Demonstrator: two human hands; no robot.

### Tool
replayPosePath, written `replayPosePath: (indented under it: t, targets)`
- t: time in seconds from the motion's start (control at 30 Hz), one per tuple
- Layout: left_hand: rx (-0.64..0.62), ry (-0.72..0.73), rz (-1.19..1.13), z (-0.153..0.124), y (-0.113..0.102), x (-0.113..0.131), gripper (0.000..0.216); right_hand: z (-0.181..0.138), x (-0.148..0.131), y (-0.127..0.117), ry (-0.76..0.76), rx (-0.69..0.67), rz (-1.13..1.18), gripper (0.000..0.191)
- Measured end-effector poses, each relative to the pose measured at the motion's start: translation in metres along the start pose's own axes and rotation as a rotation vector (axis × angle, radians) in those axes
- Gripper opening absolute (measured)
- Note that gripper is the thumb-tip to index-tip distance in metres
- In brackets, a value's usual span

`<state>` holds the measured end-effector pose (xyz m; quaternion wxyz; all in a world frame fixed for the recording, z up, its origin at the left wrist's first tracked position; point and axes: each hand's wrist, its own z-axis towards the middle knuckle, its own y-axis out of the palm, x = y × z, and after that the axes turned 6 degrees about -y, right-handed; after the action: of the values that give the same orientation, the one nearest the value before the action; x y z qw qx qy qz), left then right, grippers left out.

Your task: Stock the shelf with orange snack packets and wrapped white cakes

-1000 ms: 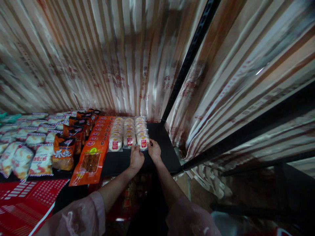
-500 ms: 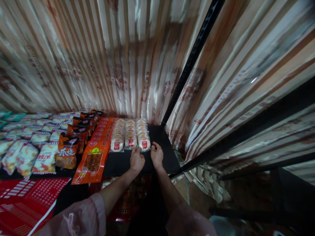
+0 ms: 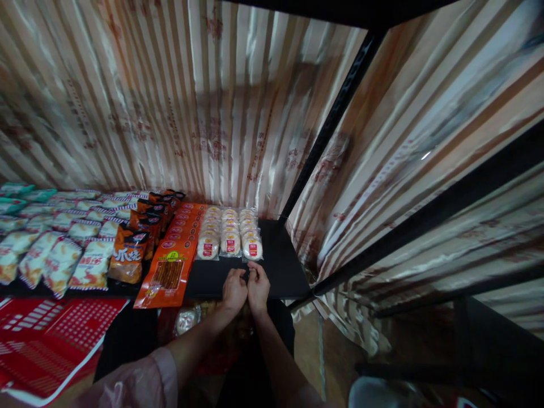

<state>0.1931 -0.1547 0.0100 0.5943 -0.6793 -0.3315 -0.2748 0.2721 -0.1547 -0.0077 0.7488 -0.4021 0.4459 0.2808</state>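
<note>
Two hands meet at the front edge of a black shelf (image 3: 280,272). Left hand (image 3: 234,290) and right hand (image 3: 258,288) touch each other at the fingertips, fingers curled inward. Whether anything is pinched between them cannot be told; nothing shows in either grip. Both hands rest just in front of the cake packs (image 3: 230,239), close to them but apart.

Cake packs: three rows of clear-wrapped round white cakes with red labels, running from the front toward the back of the shelf. The right row ends nearest the right hand.

Adjacent stock, moving left:
- Orange packs (image 3: 170,272), overlapped in one row directly beside the cakes; the front pack overhangs the shelf edge.
- Dark orange bags (image 3: 128,258), standing in a row.
- White bags (image 3: 59,263) with red-and-blue trim, several rows.
- Green packs (image 3: 17,190), at the far left rear.

A red sheet (image 3: 38,340) with white print lies below the shelf at lower left. A striped curtain (image 3: 170,113) hangs behind the shelf. A black post (image 3: 331,119) rises from the right rear corner of the shelf. Pink sleeves cover both forearms near the bottom of the view.
</note>
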Motion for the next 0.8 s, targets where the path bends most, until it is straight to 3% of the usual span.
replayPosePath:
  t: [0.33, 0.57, 0.7, 0.8]
  targets:
    - [-0.002, 0.046, -0.027, -0.024, -0.013, -0.029, 0.031, -0.039, 0.0, 0.013, -0.028, -0.078, -0.053, 0.028]
    - [-0.027, 0.169, -0.047, -0.042, -0.015, -0.06, 0.026, -0.069, -0.008, 0.012, -0.168, -0.124, -0.163, 0.029]
    - [-0.137, 0.203, 0.009, -0.06, -0.018, -0.09, 0.024, -0.096, -0.002, 0.015, -0.242, -0.269, -0.23, 0.03]
    - [-0.217, 0.09, 0.048, -0.07, -0.022, -0.113, 0.028, -0.116, 0.009, 0.025, -0.239, -0.407, -0.248, 0.03]
